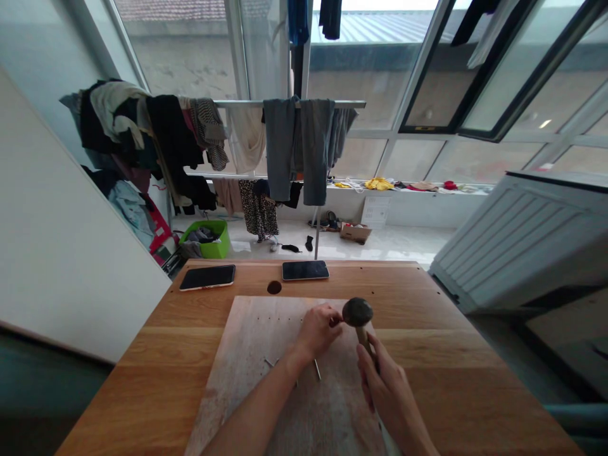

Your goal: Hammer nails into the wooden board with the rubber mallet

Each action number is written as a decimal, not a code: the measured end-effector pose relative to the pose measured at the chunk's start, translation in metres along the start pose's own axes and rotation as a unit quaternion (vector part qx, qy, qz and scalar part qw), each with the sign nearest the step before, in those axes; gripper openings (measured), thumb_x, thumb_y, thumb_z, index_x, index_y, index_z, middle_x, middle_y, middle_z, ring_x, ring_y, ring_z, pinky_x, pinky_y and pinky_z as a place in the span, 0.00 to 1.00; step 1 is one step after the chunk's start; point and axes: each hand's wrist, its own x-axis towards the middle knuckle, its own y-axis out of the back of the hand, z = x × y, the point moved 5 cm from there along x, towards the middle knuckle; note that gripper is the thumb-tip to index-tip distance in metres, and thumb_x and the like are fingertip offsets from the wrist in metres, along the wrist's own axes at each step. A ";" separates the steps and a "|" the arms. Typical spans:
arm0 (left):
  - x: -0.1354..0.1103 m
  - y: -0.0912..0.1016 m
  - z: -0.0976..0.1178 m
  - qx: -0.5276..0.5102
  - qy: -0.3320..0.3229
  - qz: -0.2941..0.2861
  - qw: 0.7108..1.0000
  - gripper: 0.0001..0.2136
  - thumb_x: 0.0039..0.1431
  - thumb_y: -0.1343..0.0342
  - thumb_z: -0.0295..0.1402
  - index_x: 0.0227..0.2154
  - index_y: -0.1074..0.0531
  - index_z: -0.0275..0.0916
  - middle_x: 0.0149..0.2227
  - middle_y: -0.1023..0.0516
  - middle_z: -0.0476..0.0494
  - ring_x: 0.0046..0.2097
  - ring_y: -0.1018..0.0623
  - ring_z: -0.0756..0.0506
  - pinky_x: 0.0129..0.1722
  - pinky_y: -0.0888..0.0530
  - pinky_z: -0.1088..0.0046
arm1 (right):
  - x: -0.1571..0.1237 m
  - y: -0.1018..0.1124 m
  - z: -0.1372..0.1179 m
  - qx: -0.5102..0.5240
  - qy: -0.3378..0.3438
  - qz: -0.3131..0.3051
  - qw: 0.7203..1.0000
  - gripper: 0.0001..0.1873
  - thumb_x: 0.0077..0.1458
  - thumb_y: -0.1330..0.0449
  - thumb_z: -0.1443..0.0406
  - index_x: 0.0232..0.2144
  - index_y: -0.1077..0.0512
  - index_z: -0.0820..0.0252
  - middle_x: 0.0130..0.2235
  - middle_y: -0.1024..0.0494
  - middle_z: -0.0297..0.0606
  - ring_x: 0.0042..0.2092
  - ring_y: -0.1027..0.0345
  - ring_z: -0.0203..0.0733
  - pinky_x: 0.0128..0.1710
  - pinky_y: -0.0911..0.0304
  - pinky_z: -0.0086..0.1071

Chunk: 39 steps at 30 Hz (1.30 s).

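Note:
My right hand (384,377) is closed around the wooden handle of a mallet (358,312) with a dark, rounded head. The mallet head is at the upper right of a pale wooden board (251,335), close to my left fingertips. My left hand (319,330) is over the board with thumb and fingers pinched together; whatever is between them is too small to make out. A metal nail (317,370) lies on the board right of my left forearm. Other thin nails (270,363) lie to its left, partly hidden by that forearm. Small dark marks in a row dot the board's far part.
The board lies on a wooden table (451,380). Two phones, one at the left (208,277) and one at the middle (305,270), lie along the far edge near a round dark hole (274,287). Beyond stand a clothes rack (351,104) and a green basket (218,244).

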 end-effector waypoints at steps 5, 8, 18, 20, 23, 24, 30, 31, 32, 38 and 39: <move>-0.001 0.000 0.000 0.000 -0.002 -0.001 1.000 0.06 0.52 0.42 0.24 0.30 0.21 0.38 0.31 0.24 0.47 0.32 0.26 0.49 0.35 0.31 0.75 | -0.001 0.000 -0.004 -0.013 0.003 0.002 1.000 0.28 0.58 0.52 0.47 0.52 0.33 0.58 0.13 0.38 0.22 0.13 0.40 0.37 0.14 0.46 0.27; 0.000 -0.002 -0.001 -0.002 -0.006 0.004 1.000 0.06 0.53 0.43 0.26 0.31 0.21 0.38 0.31 0.24 0.47 0.32 0.26 0.49 0.35 0.31 0.75 | -0.003 0.002 -0.001 -0.010 0.004 0.024 1.000 0.30 0.58 0.52 0.47 0.54 0.34 0.58 0.14 0.38 0.22 0.13 0.40 0.36 0.14 0.45 0.27; -0.017 0.036 0.014 0.033 -0.060 -0.125 0.990 0.13 0.48 0.41 0.27 0.39 0.28 0.38 0.42 0.29 0.45 0.36 0.27 0.48 0.36 0.30 0.75 | -0.013 0.008 0.041 -0.002 -0.045 0.015 0.999 0.33 0.57 0.51 0.45 0.56 0.34 0.60 0.18 0.32 0.26 0.18 0.36 0.39 0.18 0.41 0.29; -0.031 0.047 0.022 0.092 -0.101 -0.194 0.972 0.12 0.48 0.40 0.27 0.38 0.26 0.41 0.42 0.28 0.45 0.38 0.26 0.46 0.38 0.30 0.73 | -0.013 0.006 0.048 0.000 -0.052 0.009 0.999 0.34 0.57 0.52 0.45 0.57 0.36 0.60 0.18 0.33 0.25 0.17 0.37 0.40 0.18 0.41 0.30; -0.051 0.054 0.033 0.199 -0.159 -0.236 0.938 0.10 0.48 0.37 0.30 0.36 0.25 0.41 0.41 0.28 0.43 0.42 0.26 0.42 0.39 0.30 0.70 | -0.012 0.007 0.053 -0.008 -0.057 0.015 0.998 0.34 0.57 0.52 0.45 0.56 0.35 0.61 0.19 0.31 0.27 0.18 0.35 0.41 0.21 0.38 0.31; -0.055 0.052 0.036 0.235 -0.181 -0.242 0.924 0.09 0.49 0.37 0.31 0.35 0.25 0.40 0.40 0.28 0.41 0.43 0.27 0.40 0.38 0.30 0.69 | -0.011 0.008 0.054 -0.015 -0.056 0.019 0.998 0.34 0.56 0.51 0.45 0.55 0.34 0.61 0.19 0.31 0.27 0.19 0.34 0.42 0.22 0.37 0.31; -0.064 0.034 0.042 0.338 -0.254 -0.253 0.870 0.05 0.51 0.37 0.32 0.28 0.23 0.35 0.36 0.25 0.38 0.41 0.25 0.40 0.38 0.29 0.66 | -0.010 0.007 0.059 -0.023 -0.063 0.014 0.998 0.34 0.59 0.54 0.44 0.56 0.35 0.61 0.16 0.33 0.26 0.17 0.36 0.41 0.18 0.41 0.30; -0.062 0.034 0.041 0.331 -0.252 -0.254 0.873 0.04 0.51 0.38 0.31 0.27 0.23 0.34 0.35 0.24 0.39 0.39 0.25 0.40 0.38 0.29 0.66 | -0.010 0.008 0.060 -0.024 -0.060 0.015 0.998 0.34 0.59 0.54 0.44 0.56 0.35 0.61 0.16 0.32 0.27 0.17 0.36 0.41 0.17 0.41 0.30; -0.059 0.034 0.038 0.313 -0.246 -0.255 0.881 0.04 0.51 0.38 0.30 0.27 0.24 0.35 0.33 0.24 0.39 0.37 0.25 0.42 0.37 0.29 0.67 | -0.010 0.008 0.060 -0.026 -0.056 0.018 0.998 0.34 0.59 0.54 0.45 0.57 0.35 0.60 0.17 0.31 0.28 0.16 0.36 0.41 0.18 0.41 0.30; -0.018 0.049 0.007 -0.026 -0.094 -0.122 0.988 0.09 0.51 0.42 0.24 0.37 0.25 0.36 0.30 0.23 0.49 0.31 0.26 0.50 0.32 0.31 0.77 | -0.009 0.010 0.059 -0.043 -0.031 0.032 0.998 0.32 0.59 0.53 0.45 0.55 0.31 0.59 0.17 0.29 0.29 0.18 0.34 0.41 0.21 0.38 0.30; -0.011 0.050 0.000 -0.081 -0.064 -0.079 0.992 0.10 0.53 0.42 0.25 0.39 0.26 0.36 0.30 0.23 0.49 0.31 0.26 0.51 0.32 0.31 0.78 | -0.009 0.010 0.059 -0.043 -0.029 0.034 0.998 0.32 0.59 0.53 0.45 0.54 0.30 0.59 0.17 0.29 0.29 0.18 0.33 0.41 0.21 0.38 0.30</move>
